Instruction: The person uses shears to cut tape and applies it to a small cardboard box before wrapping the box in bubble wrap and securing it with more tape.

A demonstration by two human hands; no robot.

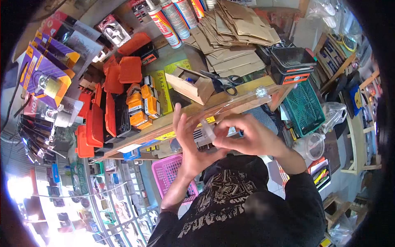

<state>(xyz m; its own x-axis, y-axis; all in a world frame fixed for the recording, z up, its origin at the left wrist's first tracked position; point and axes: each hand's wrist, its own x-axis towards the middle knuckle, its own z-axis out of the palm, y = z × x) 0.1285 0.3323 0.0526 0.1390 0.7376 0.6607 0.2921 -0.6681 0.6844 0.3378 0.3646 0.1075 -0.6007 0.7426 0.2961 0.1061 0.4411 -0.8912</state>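
My right hand (249,136) is closed in a pinch at the end of a translucent strip (208,130), which looks like clear tape. My left hand (188,142) is beside it, fingers apart and raised, thumb stretched toward the right hand. Both hands are in front of the wooden bench edge, close to my chest. Just beyond them, a folded cardboard piece (191,87) stands on the bench with a small dark blue item inside. Black-handled scissors (228,84) lie to its right. A shiny clear plastic piece (261,92) rests at the bench edge.
Orange cases (95,123) and small orange boxes (142,105) crowd the bench's left. Behind are sealant tubes (163,24) and stacked cardboard (236,29). A black bin (291,64) and green basket (304,109) are at right. A pink basket (159,175) stands below.
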